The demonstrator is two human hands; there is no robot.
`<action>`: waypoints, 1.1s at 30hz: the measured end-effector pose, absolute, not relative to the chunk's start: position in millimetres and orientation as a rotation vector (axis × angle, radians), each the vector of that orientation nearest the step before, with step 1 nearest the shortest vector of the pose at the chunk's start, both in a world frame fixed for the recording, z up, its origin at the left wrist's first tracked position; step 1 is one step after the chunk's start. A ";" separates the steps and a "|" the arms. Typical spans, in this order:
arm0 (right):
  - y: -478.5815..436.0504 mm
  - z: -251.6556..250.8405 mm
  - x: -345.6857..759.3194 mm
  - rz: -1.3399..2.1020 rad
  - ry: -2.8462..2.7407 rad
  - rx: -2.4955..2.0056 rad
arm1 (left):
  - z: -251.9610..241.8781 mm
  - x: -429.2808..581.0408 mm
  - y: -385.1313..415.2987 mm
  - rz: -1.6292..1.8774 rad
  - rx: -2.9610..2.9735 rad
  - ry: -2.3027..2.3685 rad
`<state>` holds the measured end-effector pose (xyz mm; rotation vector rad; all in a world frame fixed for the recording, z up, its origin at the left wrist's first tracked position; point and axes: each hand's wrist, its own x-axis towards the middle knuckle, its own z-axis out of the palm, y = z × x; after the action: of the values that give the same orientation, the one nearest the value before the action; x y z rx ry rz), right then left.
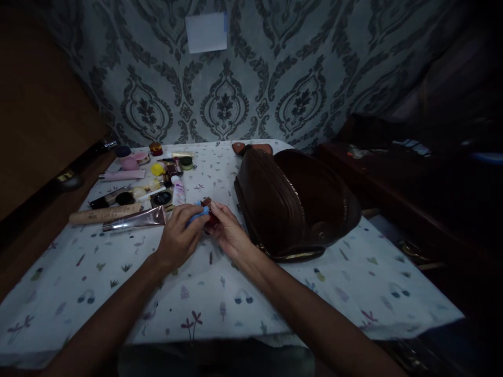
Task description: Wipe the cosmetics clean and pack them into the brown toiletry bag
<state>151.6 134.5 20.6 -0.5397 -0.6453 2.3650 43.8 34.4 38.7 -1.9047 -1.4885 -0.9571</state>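
Observation:
My left hand (179, 234) is closed on a small blue cloth (198, 212) and presses it against a small dark red item (209, 210). My right hand (230, 232) is closed around that red item and holds it just above the patterned tablecloth (220, 298). Both hands meet at the middle of the table, just left of a brown leather bag (294, 201). I cannot make out what the red item is; it looks like a small cosmetic container.
Several cosmetics lie at the back left: a metallic tube (135, 219), a beige tube (104, 213), a white bottle (178, 189), compacts and jars (156, 148). Dark wooden furniture (412, 199) stands on the right. A patterned wall with a white note (206, 32) is behind.

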 end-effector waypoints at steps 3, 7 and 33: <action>136.5 18.8 151.3 2.369 -0.620 -0.600 | 36.1 44.3 34.8 -0.930 -1.962 -1.429; 138.7 19.5 150.3 2.440 -0.572 -0.557 | 31.5 45.1 34.7 -0.883 -2.005 -1.366; 128.5 25.1 151.7 2.667 -0.656 -0.591 | 40.1 42.8 32.2 -1.222 -1.793 -1.684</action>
<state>151.7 128.5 25.1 -0.5913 -0.6557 2.6675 42.8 32.2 40.1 -1.7927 -1.6837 -1.2220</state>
